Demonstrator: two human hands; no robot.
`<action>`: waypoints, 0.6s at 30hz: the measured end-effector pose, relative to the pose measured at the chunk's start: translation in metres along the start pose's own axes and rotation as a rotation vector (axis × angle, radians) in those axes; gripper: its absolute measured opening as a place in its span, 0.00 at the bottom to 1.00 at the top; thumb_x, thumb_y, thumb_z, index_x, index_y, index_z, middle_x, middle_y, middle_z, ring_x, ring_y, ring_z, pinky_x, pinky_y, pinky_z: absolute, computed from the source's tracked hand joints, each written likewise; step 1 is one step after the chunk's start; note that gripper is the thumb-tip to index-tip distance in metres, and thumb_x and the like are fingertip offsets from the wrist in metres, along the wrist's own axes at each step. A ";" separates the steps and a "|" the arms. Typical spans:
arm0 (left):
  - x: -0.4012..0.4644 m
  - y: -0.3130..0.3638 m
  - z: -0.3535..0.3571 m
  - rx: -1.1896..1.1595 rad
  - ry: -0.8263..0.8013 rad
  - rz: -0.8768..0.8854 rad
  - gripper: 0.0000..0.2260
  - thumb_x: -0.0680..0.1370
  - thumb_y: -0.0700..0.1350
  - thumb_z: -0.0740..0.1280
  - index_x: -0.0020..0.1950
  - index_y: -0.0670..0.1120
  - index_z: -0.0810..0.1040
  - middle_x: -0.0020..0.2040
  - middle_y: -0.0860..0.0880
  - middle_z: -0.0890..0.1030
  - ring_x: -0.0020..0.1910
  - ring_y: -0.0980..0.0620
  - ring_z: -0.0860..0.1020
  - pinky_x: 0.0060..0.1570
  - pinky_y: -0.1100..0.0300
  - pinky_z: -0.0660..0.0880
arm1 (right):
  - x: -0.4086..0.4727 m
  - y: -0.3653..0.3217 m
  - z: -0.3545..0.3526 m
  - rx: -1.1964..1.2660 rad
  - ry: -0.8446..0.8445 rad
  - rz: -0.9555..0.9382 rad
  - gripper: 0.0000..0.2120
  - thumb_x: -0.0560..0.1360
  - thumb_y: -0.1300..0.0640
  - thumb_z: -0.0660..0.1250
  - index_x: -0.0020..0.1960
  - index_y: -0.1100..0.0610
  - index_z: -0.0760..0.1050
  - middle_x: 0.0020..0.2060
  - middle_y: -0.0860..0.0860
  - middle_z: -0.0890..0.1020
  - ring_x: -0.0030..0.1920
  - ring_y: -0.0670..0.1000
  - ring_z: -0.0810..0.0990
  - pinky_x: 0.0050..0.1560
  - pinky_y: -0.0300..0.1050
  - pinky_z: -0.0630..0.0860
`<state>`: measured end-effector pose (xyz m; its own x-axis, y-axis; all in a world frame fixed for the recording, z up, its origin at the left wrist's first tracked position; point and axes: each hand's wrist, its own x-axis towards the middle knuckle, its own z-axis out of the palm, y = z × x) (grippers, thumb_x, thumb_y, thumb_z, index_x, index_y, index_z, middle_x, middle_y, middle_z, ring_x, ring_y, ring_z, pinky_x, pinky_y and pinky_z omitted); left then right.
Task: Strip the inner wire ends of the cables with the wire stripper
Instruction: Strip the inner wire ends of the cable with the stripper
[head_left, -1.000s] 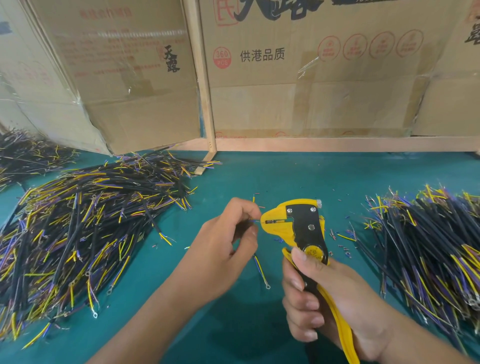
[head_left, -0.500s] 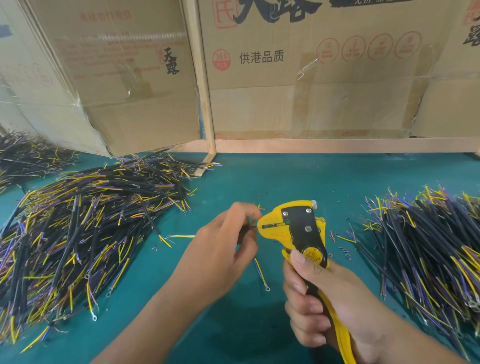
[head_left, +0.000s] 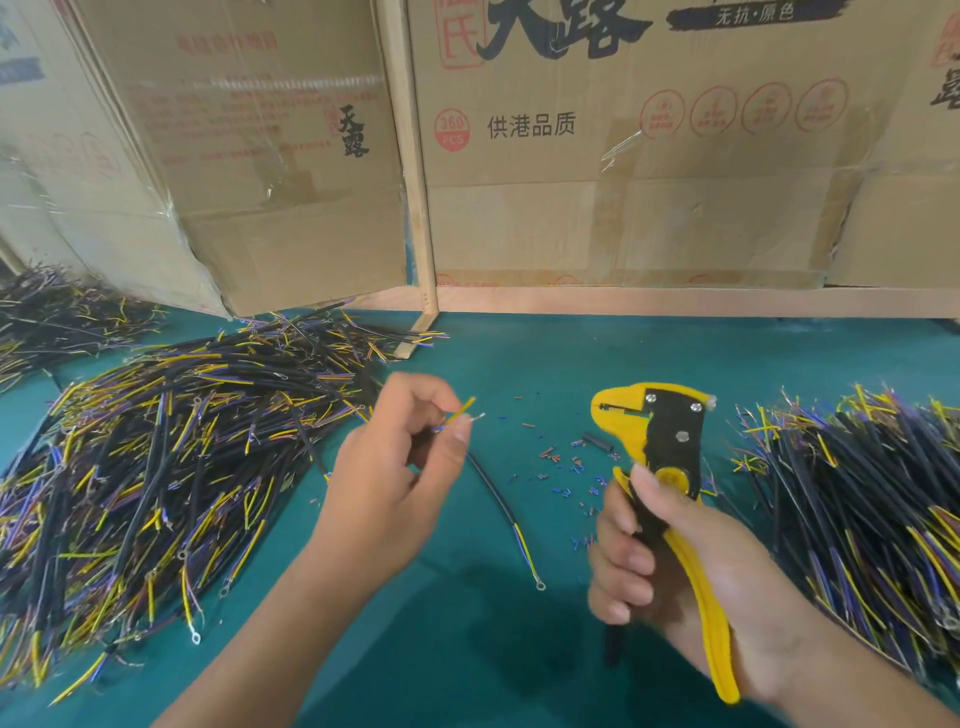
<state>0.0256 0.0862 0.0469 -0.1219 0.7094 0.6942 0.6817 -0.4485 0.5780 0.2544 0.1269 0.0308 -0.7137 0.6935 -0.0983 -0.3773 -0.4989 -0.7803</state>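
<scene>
One wire end, seemingly bare now, has come clear of the stripper (head_left: 652, 431), which the right hand (head_left: 675, 566) grips; the left hand (head_left: 387, 478) pinches the cable (head_left: 498, 493), ready for the next core.

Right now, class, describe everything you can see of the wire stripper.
The wire stripper has a yellow head, seemingly plastic, with a black plate bearing silver screws and a round yellow dial. Its nose points left, clear of the wire ends. One yellow handle runs down toward the viewer; a black one sits beside it. The right hand grips the handles, thumb by the dial, holding it above the green table.
</scene>
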 end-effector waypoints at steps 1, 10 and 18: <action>-0.001 0.003 0.002 -0.011 -0.008 0.009 0.03 0.80 0.52 0.62 0.51 0.56 0.68 0.35 0.50 0.70 0.29 0.53 0.64 0.29 0.63 0.61 | 0.001 0.003 0.000 0.003 0.004 0.005 0.18 0.70 0.48 0.73 0.38 0.60 0.71 0.30 0.55 0.63 0.27 0.54 0.65 0.30 0.51 0.70; -0.001 0.010 0.003 -0.085 0.083 -0.103 0.06 0.76 0.46 0.67 0.44 0.54 0.70 0.29 0.52 0.66 0.27 0.55 0.59 0.28 0.65 0.58 | 0.001 0.009 0.003 -0.019 -0.064 0.025 0.16 0.72 0.49 0.72 0.40 0.61 0.73 0.32 0.57 0.66 0.29 0.56 0.67 0.36 0.54 0.72; 0.000 0.013 0.009 -0.390 0.106 -0.294 0.08 0.76 0.55 0.66 0.39 0.54 0.73 0.27 0.56 0.61 0.27 0.53 0.56 0.26 0.63 0.55 | 0.000 0.015 0.006 -0.012 -0.112 0.059 0.15 0.72 0.50 0.72 0.41 0.62 0.75 0.31 0.58 0.67 0.30 0.57 0.70 0.37 0.55 0.74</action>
<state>0.0412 0.0851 0.0506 -0.3548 0.7863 0.5059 0.2895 -0.4221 0.8591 0.2455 0.1164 0.0231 -0.7964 0.6001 -0.0751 -0.3260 -0.5305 -0.7825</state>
